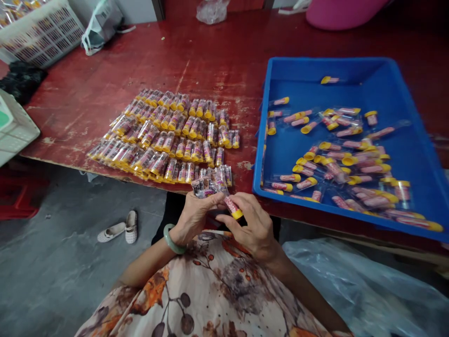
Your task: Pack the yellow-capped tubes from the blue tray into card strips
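Note:
My left hand, with a green bangle at its wrist, pinches clear plastic sleeves with dark and purple print at the table's front edge. My right hand has its fingers closed around a small clear tube with a yellow cap and pinkish contents. The tube's far end meets the sleeves; whether it sits inside one, I cannot tell. Just beyond my hands, many printed, yellow-capped tubes lie packed in rows. To the right, a blue tray holds loose yellow-capped tubes without dark print.
The red table has a worn surface. White plastic crates and a black bag are at the left. A crumpled clear bag and a pink object lie at the back. Clear plastic sheeting hangs low on the right.

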Motion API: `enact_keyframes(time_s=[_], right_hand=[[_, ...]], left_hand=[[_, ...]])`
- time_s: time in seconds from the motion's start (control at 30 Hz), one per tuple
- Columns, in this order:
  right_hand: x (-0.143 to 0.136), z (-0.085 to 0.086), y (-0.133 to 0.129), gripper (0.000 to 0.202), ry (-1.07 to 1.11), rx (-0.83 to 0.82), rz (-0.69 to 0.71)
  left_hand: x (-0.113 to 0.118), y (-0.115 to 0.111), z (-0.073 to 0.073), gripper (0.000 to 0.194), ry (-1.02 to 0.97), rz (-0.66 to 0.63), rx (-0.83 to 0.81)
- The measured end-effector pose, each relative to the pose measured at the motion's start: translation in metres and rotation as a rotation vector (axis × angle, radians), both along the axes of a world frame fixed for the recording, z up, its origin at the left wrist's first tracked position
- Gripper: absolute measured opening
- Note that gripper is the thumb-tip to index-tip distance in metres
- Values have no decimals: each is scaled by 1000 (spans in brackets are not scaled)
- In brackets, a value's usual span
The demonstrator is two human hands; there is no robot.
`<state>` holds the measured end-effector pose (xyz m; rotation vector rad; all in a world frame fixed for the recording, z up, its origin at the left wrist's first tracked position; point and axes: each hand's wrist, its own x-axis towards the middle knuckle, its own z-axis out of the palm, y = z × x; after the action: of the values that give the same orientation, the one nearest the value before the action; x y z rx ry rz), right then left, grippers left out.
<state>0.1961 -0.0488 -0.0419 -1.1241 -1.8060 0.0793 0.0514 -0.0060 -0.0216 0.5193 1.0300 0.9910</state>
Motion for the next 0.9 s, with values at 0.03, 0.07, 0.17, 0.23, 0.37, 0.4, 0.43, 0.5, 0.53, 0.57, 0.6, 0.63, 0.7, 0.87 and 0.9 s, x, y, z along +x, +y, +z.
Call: enact_keyframes(time_s=[0.03, 0.07, 0.17, 0.23, 0.37, 0.4, 0.43, 0.5, 0.53, 0.57, 0.6, 0.63, 0.7, 0.87, 0.9], right_hand=[[4, 3, 0, 41, 51, -70, 83], [8, 6, 0, 40, 89, -133, 146], [15, 8, -3, 40, 165, -199, 179], [16, 7, -6, 41, 195, -181, 153], [13, 7, -8, 38, 230, -190, 155], [13, 7, -8, 37, 236, -206, 178], [13, 8, -8, 36, 240, -219, 200], [13, 9, -8, 35, 244, -211, 204], [12, 9, -9, 35, 241, -187, 173], [11, 9, -9, 35, 226, -149, 125], [10, 7, -10, 36, 196, -100, 66], [8, 5, -10, 38, 144, -44, 15], [6, 1, -11, 41, 9, 49, -53], [2, -5, -11, 36, -9, 85, -71], [1, -4, -11, 34, 33, 94, -77]], left_hand=[[-1, 1, 2, 31, -17, -3, -32], [-1, 1, 4, 32, -36, -13, -63], [-2, 3, 7, 35, -95, -68, -127], [-2, 3, 7, 35, -131, -68, -138], [-3, 4, 6, 36, -168, -46, -111], [-3, 4, 6, 36, -163, -49, -111], [-3, 4, 6, 36, -156, -49, -115], [-3, 2, 5, 35, -151, -46, -117], [-3, 1, 4, 35, -152, -51, -113], [-3, 0, 4, 35, -154, -59, -108], [-3, -1, 3, 35, -154, -65, -105], [-3, -2, 3, 36, -153, -69, -104], [-2, -4, 4, 38, -147, -72, -110], [-2, -5, 8, 36, -140, -81, -105], [-2, -5, 8, 36, -146, -81, -102]])
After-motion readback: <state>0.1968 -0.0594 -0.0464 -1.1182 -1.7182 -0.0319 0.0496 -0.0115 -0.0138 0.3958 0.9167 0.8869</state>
